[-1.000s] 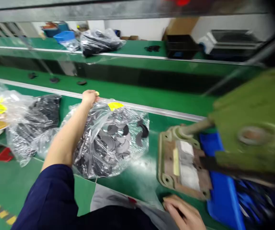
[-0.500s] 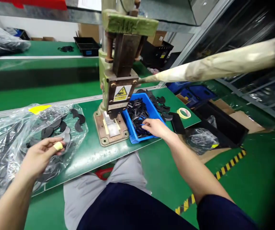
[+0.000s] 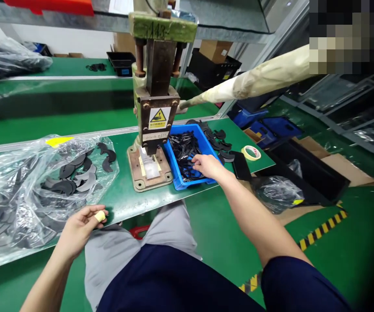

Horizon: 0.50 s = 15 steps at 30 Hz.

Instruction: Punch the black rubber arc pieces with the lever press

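My left hand [image 3: 82,229], yellow tape round its thumb, is at the bench's front edge. Its fingers are pressed together, and what they may hold cannot be made out. Beside it lies a clear plastic bag [image 3: 32,216] with dark crescent-shaped pieces [image 3: 63,187] in and on it. My right hand [image 3: 209,167] reaches into the blue bin [image 3: 181,186], its fingertips pinched at a heap of small black parts [image 3: 183,149]; anything between them is hidden. Between my hands stands a green hand press [image 3: 157,78] with a metal plate [image 3: 151,169] on its base.
The press's long wrapped lever [image 3: 245,84] slants out to the upper right. More dark crescents [image 3: 218,136], a tape roll [image 3: 250,153] and a flat black object [image 3: 241,166] lie right of the bin. A black crate [image 3: 307,169] stands beyond the bench's right end.
My left hand has moved from over the plastic bag down and right to the bench's front edge. My right hand stays at the bin. The view has shifted slightly.
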{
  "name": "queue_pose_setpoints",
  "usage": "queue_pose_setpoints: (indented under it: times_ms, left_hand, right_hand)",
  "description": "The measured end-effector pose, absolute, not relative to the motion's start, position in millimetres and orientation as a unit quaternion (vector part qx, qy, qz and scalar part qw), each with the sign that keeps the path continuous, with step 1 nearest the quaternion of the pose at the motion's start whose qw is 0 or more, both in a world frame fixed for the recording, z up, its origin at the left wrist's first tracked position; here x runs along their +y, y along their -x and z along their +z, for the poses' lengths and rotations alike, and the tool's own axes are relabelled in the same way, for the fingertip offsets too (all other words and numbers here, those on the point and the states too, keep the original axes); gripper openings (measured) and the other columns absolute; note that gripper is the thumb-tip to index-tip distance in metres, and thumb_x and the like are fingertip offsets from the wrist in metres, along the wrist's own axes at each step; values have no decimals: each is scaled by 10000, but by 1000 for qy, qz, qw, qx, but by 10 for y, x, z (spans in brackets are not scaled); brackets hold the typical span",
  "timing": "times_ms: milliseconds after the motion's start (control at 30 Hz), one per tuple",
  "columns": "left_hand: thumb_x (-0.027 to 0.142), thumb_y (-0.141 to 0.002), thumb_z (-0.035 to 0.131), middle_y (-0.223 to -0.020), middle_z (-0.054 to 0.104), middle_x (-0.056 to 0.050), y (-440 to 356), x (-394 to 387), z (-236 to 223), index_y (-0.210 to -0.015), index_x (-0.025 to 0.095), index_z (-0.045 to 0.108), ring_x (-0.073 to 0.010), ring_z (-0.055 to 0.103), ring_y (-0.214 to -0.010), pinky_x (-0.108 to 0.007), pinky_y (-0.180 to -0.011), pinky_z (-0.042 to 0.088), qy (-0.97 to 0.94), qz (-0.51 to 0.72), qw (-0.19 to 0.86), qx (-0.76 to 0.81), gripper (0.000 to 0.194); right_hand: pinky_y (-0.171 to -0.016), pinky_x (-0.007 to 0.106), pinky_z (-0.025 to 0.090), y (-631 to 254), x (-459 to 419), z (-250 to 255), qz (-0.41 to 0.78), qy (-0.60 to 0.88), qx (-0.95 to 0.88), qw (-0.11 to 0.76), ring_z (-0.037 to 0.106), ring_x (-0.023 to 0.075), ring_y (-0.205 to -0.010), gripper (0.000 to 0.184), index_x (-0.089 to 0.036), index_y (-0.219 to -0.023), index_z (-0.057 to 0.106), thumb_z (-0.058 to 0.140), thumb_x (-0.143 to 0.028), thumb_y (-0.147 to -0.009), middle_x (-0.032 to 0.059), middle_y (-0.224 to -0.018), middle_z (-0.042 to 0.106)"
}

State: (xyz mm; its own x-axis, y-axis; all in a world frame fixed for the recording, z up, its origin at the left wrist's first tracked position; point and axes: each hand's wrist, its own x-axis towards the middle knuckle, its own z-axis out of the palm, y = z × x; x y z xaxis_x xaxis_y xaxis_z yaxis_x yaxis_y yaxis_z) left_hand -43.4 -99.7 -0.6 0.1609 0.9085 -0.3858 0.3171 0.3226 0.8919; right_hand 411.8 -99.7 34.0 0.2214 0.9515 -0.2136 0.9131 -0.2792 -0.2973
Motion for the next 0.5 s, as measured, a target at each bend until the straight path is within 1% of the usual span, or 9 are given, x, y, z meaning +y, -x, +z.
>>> queue_pose_setpoints:
  times_ms: [67, 133, 200, 267, 333, 400, 467, 500]
  left_hand:
    - [632, -610, 809, -883, 774, -102, 364, -1033, -12, -965, 175, 739, -236, 719, -722, -335, -652, 608, -547, 256, 547, 579, 583]
    - [618, -681, 772, -888, 772, -106, 235, -1092, -12, -970, 178, 744, -238, 722, -726, -342, -664, 609, -589, 255, 534, 551, 527]
    - [548, -780, 725, -930, 765, -105, 50, -1183, -10, -969, 187, 747, -229, 724, -758, -334, -679, 609, -645, 272, 509, 500, 407]
    - [430, -861, 680, -988, 747, -97, -168, -1293, -11, -986, 196, 743, -202, 717, -789, -311, -691, 605, -704, 307, 478, 426, 273]
    - [316, -892, 665, -1038, 728, -94, -379, -1396, -26, -1039, 196, 726, -177, 711, -828, -291, -719, 603, -745, 349, 458, 337, 199]
    - [239, -894, 673, -1087, 716, -103, -542, -1476, -63, -1085, 193, 704, -183, 706, -931, -304, -793, 600, -764, 386, 445, 264, 199]
    - [187, -899, 664, -1059, 719, -95, -629, -1533, -117, -1066, 194, 696, -183, 698, -972, -317, -843, 590, -774, 399, 440, 219, 170]
    - [164, -904, 652, -1029, 721, -86, -644, -1557, -147, -1044, 194, 694, -177, 698, -962, -312, -846, 586, -777, 401, 440, 206, 149]
  right_hand:
    - [-786, 254, 504, -4120, -1131, 449, 162, 785, -592, 86, 683, 151, -800, 186, -155, -994, 707, 651, -160, -817, 53, -862, 765]
    - [-766, 262, 512, -4016, -1312, 524, 149, 780, -594, 129, 675, 150, -773, 172, -156, -986, 701, 633, -180, -829, 50, -870, 757]
    - [-764, 271, 530, -3800, -1528, 538, 151, 764, -604, 167, 671, 148, -778, 181, -166, -1013, 691, 614, -233, -864, 46, -910, 749]
    - [-757, 277, 545, -3512, -1751, 494, 176, 726, -632, 204, 672, 151, -795, 167, -184, -996, 693, 628, -280, -876, 38, -923, 740]
    - [-747, 280, 551, -3217, -1948, 414, 212, 657, -675, 261, 673, 152, -804, 127, -198, -962, 695, 642, -280, -882, 35, -908, 734]
    - [-744, 281, 551, -2975, -2094, 324, 243, 583, -707, 319, 674, 149, -806, 93, -204, -954, 688, 641, -255, -893, 37, -889, 728]
    - [-744, 279, 548, -2814, -2183, 235, 267, 546, -716, 343, 671, 142, -800, 75, -208, -958, 677, 634, -229, -900, 34, -872, 721]
    - [-739, 278, 545, -2761, -2211, 193, 277, 541, -715, 345, 669, 140, -799, 71, -210, -959, 672, 635, -217, -898, 31, -867, 717]
